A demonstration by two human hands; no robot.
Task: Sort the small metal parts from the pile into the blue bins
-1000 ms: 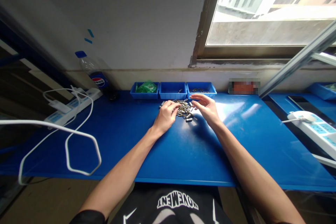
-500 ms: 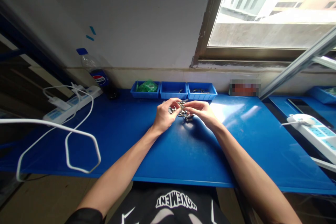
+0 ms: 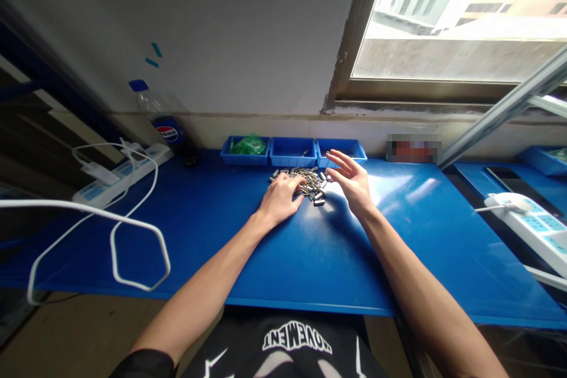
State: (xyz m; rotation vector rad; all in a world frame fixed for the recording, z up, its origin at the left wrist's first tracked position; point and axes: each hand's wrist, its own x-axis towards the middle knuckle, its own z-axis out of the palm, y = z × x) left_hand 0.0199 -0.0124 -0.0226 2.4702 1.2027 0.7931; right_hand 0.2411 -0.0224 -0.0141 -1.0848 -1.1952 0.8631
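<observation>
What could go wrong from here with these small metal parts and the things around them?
The left hand is at a loose pile of small metal parts, so a careless sweep might scatter some. The looped white cable on the left could snag if brushed.

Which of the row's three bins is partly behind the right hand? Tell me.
The rightmost bin: the right hand overlaps it; left bin and middle bin show unobstructed.

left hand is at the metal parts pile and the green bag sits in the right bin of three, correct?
Wrong bin: the head view shows the green bag in the left bin of three. The left hand is at the metal parts pile.
</observation>
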